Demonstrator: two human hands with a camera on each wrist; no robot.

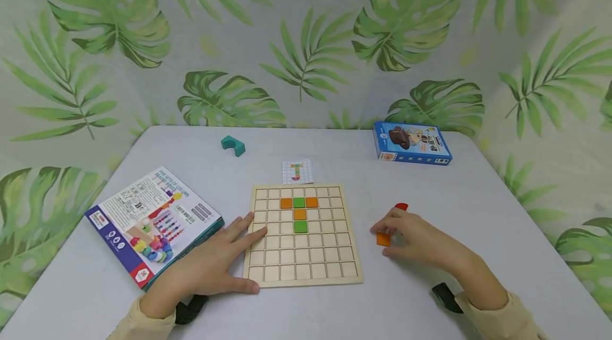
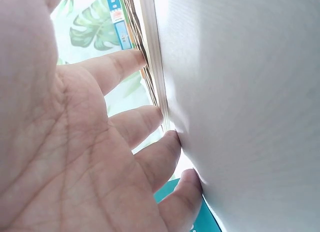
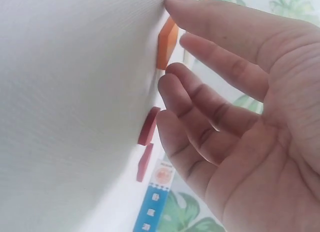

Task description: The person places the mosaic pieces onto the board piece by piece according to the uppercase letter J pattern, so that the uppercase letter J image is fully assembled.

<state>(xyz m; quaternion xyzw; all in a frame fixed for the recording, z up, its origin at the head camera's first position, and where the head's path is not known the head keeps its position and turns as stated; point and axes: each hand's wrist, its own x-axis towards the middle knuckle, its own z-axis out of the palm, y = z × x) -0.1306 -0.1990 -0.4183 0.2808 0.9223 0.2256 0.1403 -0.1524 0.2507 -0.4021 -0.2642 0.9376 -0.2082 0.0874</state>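
Observation:
A square wooden grid board (image 1: 306, 271) lies on the white table, holding several orange and green square tiles in a T shape. My left hand (image 1: 217, 257) spreads along the board's left edge, fingertips on its rim and thumb by the lower-left corner. To the right of the board, my right hand (image 1: 413, 236) is low over the table, thumb and fingers on either side of an orange tile (image 3: 167, 44). The orange tile lies flat between them. Just beyond the fingers are two red pieces (image 3: 149, 127), partly hidden by the hand in the head view.
Behind the board lies a small pattern card (image 1: 297, 172) printed with a coloured figure. A boxed toy set (image 1: 155, 223) is left of my left hand. Toward the back are a teal arched block (image 1: 233, 145) and a blue box (image 1: 413, 143).

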